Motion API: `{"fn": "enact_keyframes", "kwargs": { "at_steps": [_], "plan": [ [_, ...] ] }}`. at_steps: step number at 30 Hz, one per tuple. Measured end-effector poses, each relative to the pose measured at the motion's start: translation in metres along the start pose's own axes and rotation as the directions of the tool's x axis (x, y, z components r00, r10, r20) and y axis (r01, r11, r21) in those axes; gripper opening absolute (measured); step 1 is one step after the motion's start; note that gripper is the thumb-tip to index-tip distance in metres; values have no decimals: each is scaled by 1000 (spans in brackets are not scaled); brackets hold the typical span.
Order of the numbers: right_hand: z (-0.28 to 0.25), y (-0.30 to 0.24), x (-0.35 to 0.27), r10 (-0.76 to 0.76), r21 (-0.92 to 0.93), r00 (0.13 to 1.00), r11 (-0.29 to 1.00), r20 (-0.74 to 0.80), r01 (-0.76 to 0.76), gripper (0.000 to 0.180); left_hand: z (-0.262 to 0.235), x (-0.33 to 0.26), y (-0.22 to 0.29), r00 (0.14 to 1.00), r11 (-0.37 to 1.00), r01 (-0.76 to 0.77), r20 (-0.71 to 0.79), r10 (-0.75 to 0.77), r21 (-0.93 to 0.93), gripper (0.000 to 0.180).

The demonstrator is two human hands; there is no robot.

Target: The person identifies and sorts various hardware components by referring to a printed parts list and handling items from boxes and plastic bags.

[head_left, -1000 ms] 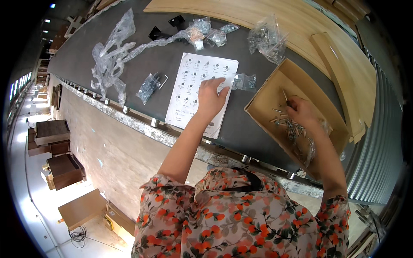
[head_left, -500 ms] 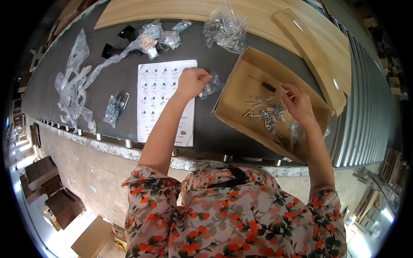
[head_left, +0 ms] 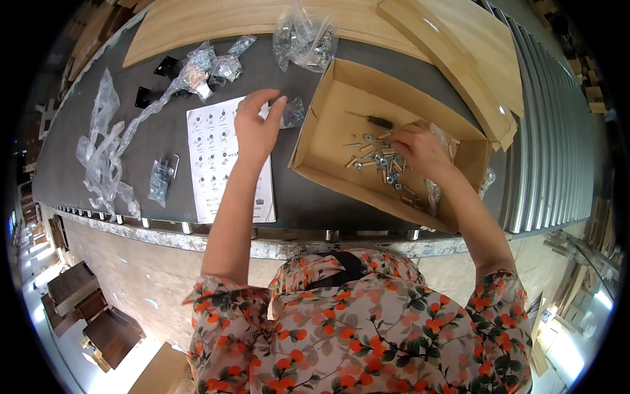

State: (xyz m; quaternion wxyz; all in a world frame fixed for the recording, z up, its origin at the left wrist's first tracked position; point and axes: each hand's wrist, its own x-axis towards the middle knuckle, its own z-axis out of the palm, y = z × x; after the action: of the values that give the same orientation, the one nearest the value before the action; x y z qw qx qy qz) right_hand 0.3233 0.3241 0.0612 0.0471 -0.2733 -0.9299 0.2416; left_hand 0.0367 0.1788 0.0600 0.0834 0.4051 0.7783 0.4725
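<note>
I note an open cardboard box (head_left: pixel 328 141) on the dark table (head_left: pixel 157 141), right of centre. It holds a loose scatter of screws and small fittings (head_left: pixel 377 161) and a dark-handled screwdriver (head_left: pixel 375 121) toward its far wall. The right hand (head_left: pixel 420 150) rests inside the box, fingers curled down onto the right edge of the scatter; I cannot tell whether it has pinched a piece. The left hand (head_left: pixel 257 128) lies flat and open on a white instruction sheet (head_left: pixel 220 154), fingertips at the sheet's far right corner, just beside a small clear bag (head_left: pixel 293 111) by the box's left wall. Crumpled clear bags (head_left: pixel 102 141) lie far left; a bulging clear bag of hardware (head_left: pixel 305 41) sits beyond the box. Pale wooden panels (head_left: pixel 459 46) lie at the far edge.
</note>
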Motion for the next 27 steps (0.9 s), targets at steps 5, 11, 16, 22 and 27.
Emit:
{"fn": "enact_keyframes", "kwargs": {
  "at_steps": [5,11,16,22,27],
  "plan": [
    [15,-2,15,-32,-72,994,997,103,40,19,-16,-76,33,990,993,-9,-138,-8,-121,13],
    [5,28,7,50,17,986,998,158,-54,35,-51,-158,25,981,981,165,-86,-174,-102,12],
    [-34,41,-21,173,-274,945,957,276,-95,40,-61,-174,32,947,948,292,-97,-305,-124,12],
    [-27,20,-42,-69,-201,975,973,210,113,35,-35,-162,80,993,992,-118,22,120,-50,15],
    [-38,-4,-44,145,-196,777,980,613,-28,23,-16,-162,104,931,952,-286,204,303,-108,15]
  ]
}}
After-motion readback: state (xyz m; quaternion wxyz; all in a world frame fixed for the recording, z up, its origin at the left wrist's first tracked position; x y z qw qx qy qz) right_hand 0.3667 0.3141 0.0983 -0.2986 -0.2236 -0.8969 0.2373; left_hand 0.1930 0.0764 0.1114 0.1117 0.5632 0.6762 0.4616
